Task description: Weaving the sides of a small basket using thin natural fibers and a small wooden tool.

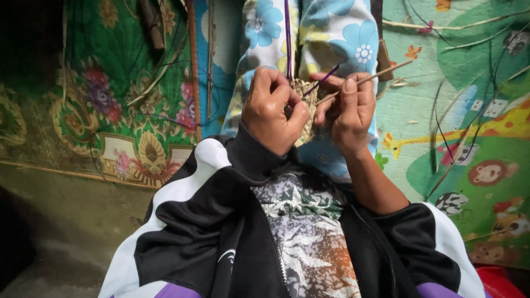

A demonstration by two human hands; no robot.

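Note:
My left hand grips a small woven piece of tan straw, held between both hands over my lap. My right hand pinches the piece's right side together with a thin tan reed strand that sticks out to the upper right. A purple strand runs straight up from the weave, and a short purple end pokes out near my right fingers. Most of the woven piece is hidden behind my fingers.
My legs, in blue-flowered fabric, stretch out ahead. A green floral mat lies to the left and a green cartoon-animal mat to the right, with loose reeds and dark strands scattered on it. Bare concrete floor lies at lower left.

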